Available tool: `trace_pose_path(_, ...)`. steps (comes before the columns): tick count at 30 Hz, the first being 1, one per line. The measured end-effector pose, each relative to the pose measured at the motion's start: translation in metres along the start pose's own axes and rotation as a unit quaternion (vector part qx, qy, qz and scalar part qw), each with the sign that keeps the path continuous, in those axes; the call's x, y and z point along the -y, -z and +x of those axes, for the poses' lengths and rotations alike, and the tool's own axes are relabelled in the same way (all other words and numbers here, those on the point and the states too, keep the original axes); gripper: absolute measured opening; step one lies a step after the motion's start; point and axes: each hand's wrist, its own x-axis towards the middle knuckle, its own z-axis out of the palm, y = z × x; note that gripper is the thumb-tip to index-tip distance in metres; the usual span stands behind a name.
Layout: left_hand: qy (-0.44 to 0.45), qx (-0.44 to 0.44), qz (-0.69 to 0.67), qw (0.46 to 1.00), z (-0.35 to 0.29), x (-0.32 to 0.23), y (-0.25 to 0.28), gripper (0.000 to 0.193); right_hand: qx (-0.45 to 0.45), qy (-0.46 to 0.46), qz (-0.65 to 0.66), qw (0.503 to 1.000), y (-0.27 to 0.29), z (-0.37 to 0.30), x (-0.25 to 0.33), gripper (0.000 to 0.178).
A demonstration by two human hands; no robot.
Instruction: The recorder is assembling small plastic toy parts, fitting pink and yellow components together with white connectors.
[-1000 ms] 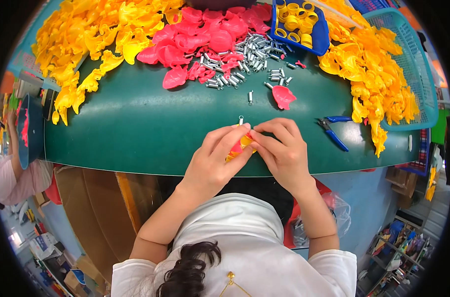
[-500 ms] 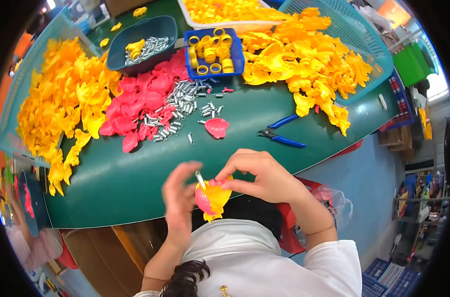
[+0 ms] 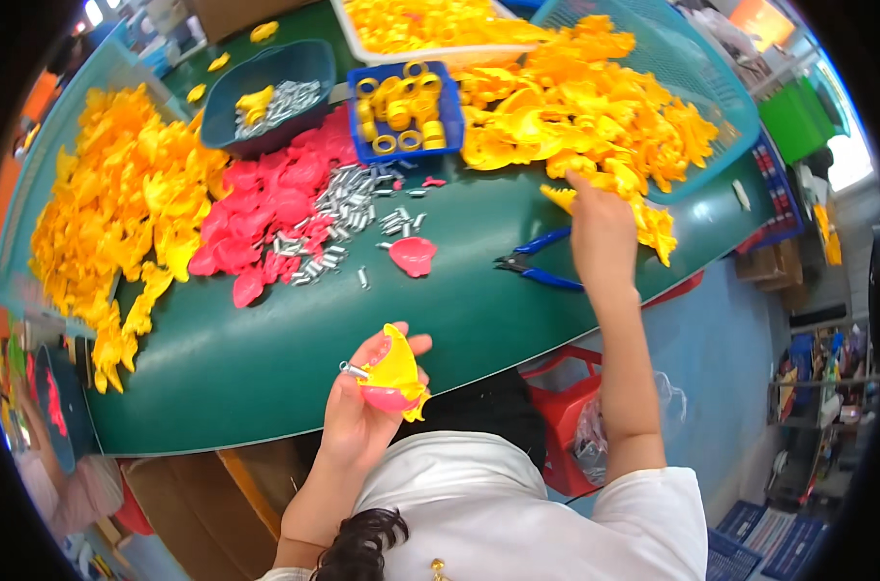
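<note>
Left hand (image 3: 357,416) has fingers curled round piece (image 3: 393,368) over near edge of counter (image 3: 488,320), right hand (image 3: 604,230) at yellow parts (image 3: 595,114), can't tell if pinching; loose hold could drop spring (image 3: 354,370).

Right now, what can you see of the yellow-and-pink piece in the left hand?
The yellow-and-pink piece looks plastic: a curved yellow shell with a jagged end and rounded pink parts against it. A silvery metal spring juts from its left side. The left hand holds it tilted near the edge of the green tabletop, fingers partly behind it.
</note>
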Motion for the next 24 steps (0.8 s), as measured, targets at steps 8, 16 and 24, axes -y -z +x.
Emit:
trace_pose_path(8, -0.080, -0.103, 0.073, 0.989, -0.003, -0.016, 0.006, 0.090, 0.361, -0.016, 0.539, 0.761, 0.039, -0.054, 0.085, 0.064)
trace_pose_path(16, -0.145, -0.100, 0.193, 0.965, -0.007, -0.014, 0.009, 0.090, 0.258, -0.046, 0.783, 0.563, 0.034, -0.084, 0.134, 0.053)
trace_pose_path(24, -0.151, -0.098, 0.195, 0.964, -0.010, -0.017, 0.010, 0.089, 0.192, -0.068, 0.773, 0.600, 0.033, -0.094, 0.147, 0.051)
